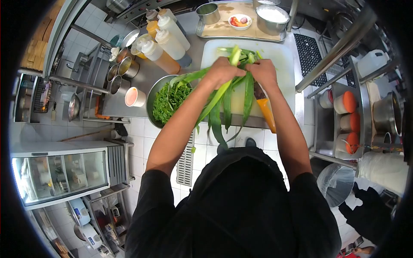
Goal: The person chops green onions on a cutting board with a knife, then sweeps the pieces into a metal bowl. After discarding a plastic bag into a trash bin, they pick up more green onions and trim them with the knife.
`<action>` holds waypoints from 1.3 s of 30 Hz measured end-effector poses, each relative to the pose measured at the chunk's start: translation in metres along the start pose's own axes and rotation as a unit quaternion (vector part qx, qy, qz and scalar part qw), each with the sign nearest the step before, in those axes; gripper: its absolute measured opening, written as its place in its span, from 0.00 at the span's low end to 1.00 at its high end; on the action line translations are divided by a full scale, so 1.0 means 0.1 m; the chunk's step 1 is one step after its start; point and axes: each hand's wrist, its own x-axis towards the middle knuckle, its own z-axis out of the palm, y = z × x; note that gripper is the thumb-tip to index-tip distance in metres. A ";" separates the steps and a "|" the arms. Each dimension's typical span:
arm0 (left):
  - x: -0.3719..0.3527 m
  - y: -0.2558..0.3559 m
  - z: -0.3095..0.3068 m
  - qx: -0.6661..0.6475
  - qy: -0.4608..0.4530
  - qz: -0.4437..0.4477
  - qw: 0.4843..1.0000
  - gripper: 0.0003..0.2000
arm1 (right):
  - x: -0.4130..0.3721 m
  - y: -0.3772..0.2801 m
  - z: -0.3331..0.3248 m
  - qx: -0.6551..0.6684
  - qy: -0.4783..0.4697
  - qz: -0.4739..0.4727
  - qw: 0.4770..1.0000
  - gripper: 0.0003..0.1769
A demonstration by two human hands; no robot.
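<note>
Long flat green leek leaves point(249, 92) hang over the near edge of a white cutting board point(284, 60). My left hand point(223, 72) is closed around a pale-stemmed leek at the board's middle. Close beside it, my right hand point(263, 71) pinches the leek leaves near their upper ends. Below my right hand lies a knife with an orange handle point(266, 114), its dark blade partly hidden by the leaves. To the left, a metal bowl point(150, 105) holds chopped greens point(171, 102), and some leaves reach across its rim.
Several squeeze bottles point(172, 41) stand behind the bowl, with a paper cup point(134, 97) to its left. A tray point(223, 32) at the back carries metal pots and a small white bowl point(240, 22). Shelves with orange-lidded tubs point(345, 103) flank the right side.
</note>
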 end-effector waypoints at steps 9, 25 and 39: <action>-0.02 -0.06 0.01 -0.185 0.012 -0.026 0.982 0.08 | 0.10 0.12 -0.28 -0.013 -0.006 0.011 1.000 0.30; -0.87 0.53 -0.61 -0.333 -0.043 0.062 0.940 0.09 | -0.17 0.29 0.13 -0.043 0.160 -0.012 0.986 0.27; 0.23 -0.19 0.40 0.304 0.145 0.026 0.941 0.13 | -1.83 1.29 -1.30 0.191 0.231 0.054 0.953 0.18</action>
